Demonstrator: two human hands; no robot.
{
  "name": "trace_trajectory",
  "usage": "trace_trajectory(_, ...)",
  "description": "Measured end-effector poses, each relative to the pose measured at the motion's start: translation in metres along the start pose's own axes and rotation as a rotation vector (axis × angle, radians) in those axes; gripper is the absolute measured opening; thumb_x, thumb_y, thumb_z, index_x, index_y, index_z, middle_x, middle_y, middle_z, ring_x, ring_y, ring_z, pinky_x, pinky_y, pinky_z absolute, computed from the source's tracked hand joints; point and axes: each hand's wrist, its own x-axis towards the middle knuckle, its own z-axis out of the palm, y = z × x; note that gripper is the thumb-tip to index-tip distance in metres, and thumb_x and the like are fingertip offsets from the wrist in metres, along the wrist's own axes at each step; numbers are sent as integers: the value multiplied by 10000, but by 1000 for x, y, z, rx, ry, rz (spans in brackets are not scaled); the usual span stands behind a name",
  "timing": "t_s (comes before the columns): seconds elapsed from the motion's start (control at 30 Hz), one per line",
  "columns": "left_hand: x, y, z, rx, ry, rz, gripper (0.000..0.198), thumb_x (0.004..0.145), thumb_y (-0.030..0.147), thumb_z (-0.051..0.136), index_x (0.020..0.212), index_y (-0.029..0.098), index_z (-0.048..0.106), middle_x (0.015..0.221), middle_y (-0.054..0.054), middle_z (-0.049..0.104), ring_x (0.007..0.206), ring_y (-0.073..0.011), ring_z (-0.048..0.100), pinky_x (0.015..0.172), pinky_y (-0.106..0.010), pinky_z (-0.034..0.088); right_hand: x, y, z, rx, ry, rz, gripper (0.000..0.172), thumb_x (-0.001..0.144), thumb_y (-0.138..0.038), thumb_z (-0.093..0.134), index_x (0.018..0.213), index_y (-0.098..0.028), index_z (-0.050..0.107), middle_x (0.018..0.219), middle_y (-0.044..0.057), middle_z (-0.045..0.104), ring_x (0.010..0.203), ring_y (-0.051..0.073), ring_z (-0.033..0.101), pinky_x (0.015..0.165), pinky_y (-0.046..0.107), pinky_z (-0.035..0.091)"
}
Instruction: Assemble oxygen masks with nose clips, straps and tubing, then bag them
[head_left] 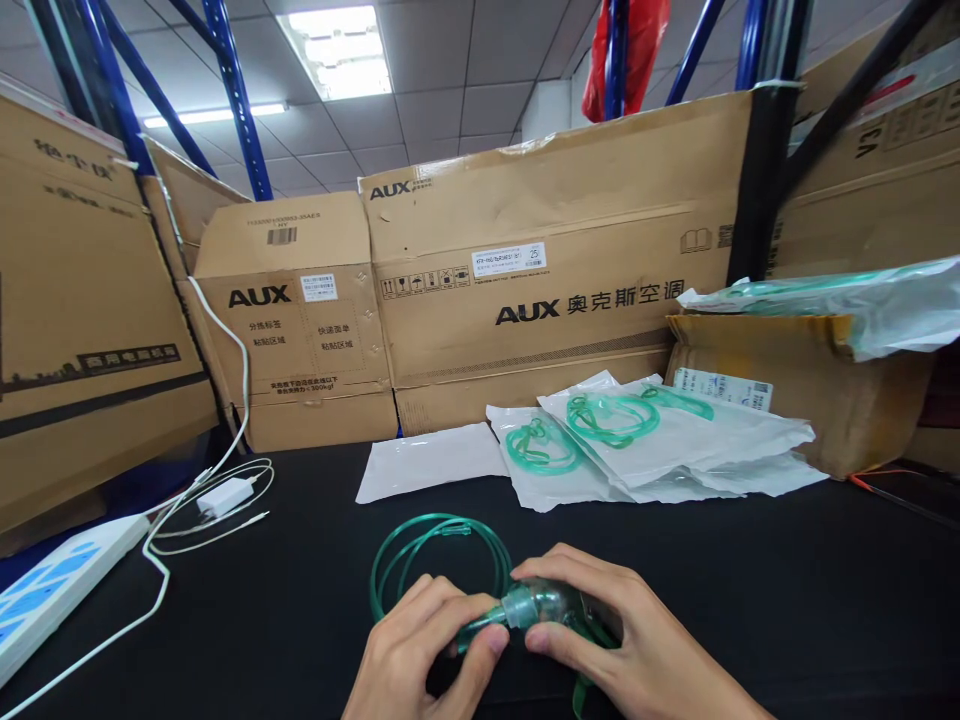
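A clear oxygen mask (553,604) with a pale green collar (519,606) lies low in the middle of the head view. My right hand (637,625) is closed around the mask's body, thumb and fingers on either side. In my left hand (420,645), thumb and fingers pinch the green tubing connector (480,626) at the collar; whether it is fully seated there I cannot tell. Coiled green tubing (439,518) rests on the black table behind my left hand. A green strap (580,692) hangs below the mask, partly hidden by my right hand.
Clear bags with green tubing (720,440) and a flat white packet (431,462) lie at the back. An open carton (862,400) stands right. A white power strip (67,580), cables and a charger (226,497) are left. Large cardboard boxes (540,350) wall the back.
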Motion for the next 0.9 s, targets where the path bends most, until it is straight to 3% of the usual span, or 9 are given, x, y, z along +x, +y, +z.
trace_trajectory(0.2,-1,-2,1,-5,57,12,164,1081,294,601,1188,262,721,858,-13,728,674,-162,626,667,-276,511,2,0,0,0,-19,17,208,866,-304,845,1069,-299,799,1010,0,783,942,211,726,830,285,540)
trace_trajectory(0.47,0,-1,0,124,93,61,188,1087,329,592,1178,227,720,753,2,716,550,-139,541,604,-267,504,1,-4,0,-78,-29,39,195,855,-349,861,987,-251,756,943,-16,777,880,197,718,803,274,505)
trace_trajectory(0.73,-1,3,1,90,29,22,96,1087,233,577,1129,235,663,880,-11,705,698,-164,615,676,-273,501,0,-9,1,-88,-42,68,104,877,-292,807,908,-228,731,870,-19,750,813,182,685,752,264,484)
trace_trajectory(0.9,-3,2,4,70,21,32,111,1094,227,543,1126,236,649,881,-29,703,737,-195,633,711,-304,504,-1,-12,0,-78,-68,101,129,904,-348,780,911,-228,732,885,-13,749,845,192,686,782,269,484)
